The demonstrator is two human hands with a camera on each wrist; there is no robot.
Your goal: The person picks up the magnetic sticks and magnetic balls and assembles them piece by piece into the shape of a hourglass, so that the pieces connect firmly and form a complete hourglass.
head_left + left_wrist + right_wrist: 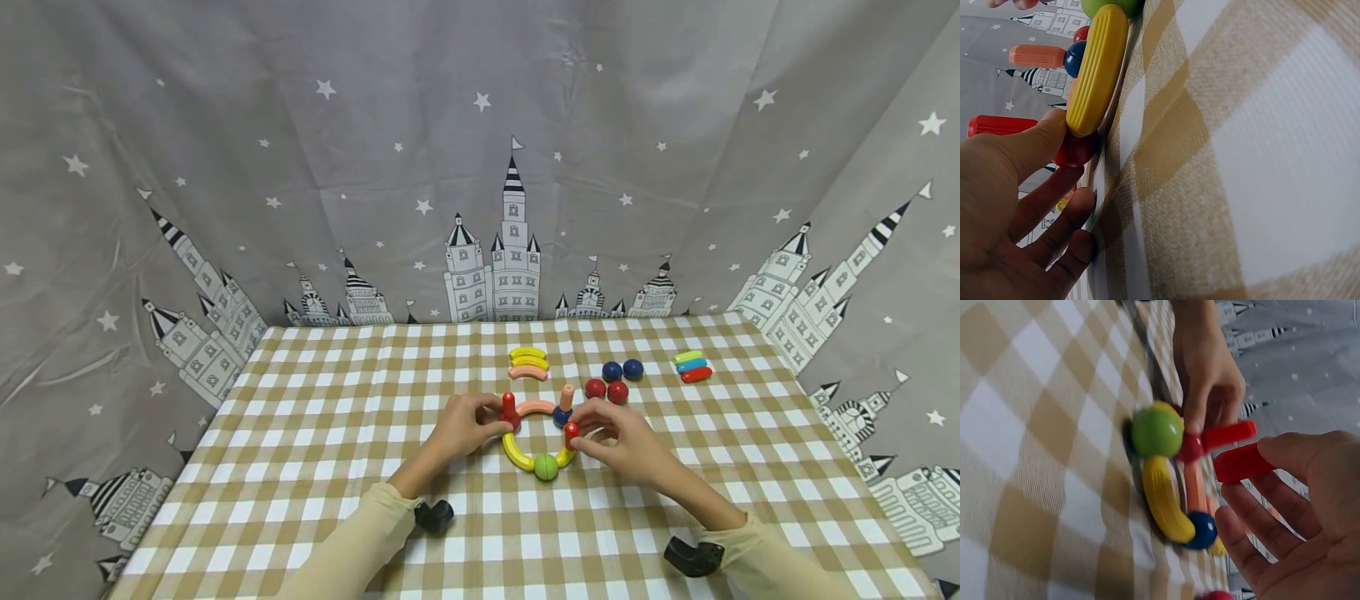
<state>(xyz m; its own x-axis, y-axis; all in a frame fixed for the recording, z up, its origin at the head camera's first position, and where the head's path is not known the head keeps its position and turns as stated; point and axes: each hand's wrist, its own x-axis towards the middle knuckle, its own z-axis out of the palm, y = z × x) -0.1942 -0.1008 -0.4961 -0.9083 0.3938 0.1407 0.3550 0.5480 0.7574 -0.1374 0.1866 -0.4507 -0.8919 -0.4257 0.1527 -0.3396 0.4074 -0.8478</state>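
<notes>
A ring of toy pieces lies on the checked cloth. It has a green ball [546,467] in front, yellow curved pieces [517,452] on either side of that ball, a salmon curved piece [536,407] at the back and a blue ball [561,418] with an upright salmon stick [567,397]. My left hand [461,427] pinches the red ball [1077,150] at the ring's left, from which a red stick [509,406] stands up. Between thumb and fingers, my right hand [626,442] holds another red stick [1241,464] over the ring's right side, apart from any ball.
Behind the ring lie two yellow curved pieces [528,353] and a salmon one [528,372]. Farther right are two blue balls [612,372], two red balls [595,389], then green, blue and red sticks [697,375]. A grey castle-print curtain [420,125] hangs at the table's back.
</notes>
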